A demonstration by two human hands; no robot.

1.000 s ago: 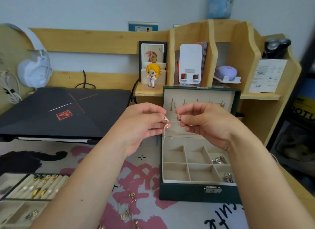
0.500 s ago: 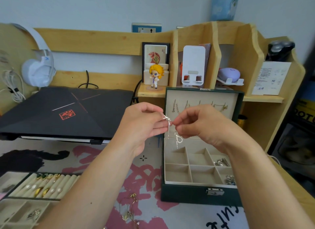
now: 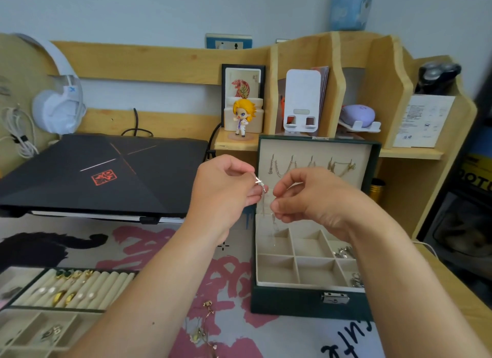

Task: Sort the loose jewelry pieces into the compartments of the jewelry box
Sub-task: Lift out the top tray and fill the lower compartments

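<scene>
A thin silver necklace [image 3: 261, 185] is pinched at its clasp between my left hand [image 3: 226, 189] and my right hand [image 3: 311, 197], and its fine chain dangles over the open green jewelry box [image 3: 308, 301]. The box has beige compartments; small silver pieces [image 3: 343, 252] lie in its right ones. Several chains [image 3: 311, 165] hang inside the raised lid. A gold necklace [image 3: 205, 323] lies loose on the mat in front. At the lower left a beige ring tray [image 3: 77, 288] holds gold and pearl rings.
A closed black laptop [image 3: 106, 171] sits at the back left. The wooden shelf [image 3: 330, 91] behind holds a figurine [image 3: 243, 118], a white phone stand [image 3: 302, 102] and a purple case. White headphones [image 3: 58, 104] hang at the left. A second compartment tray [image 3: 34, 333] lies at the bottom left.
Both hands have stayed raised over the box, fingers shifting on the clasp. The right hand drew slightly away from the left, and the chain now hangs lower into the box.
</scene>
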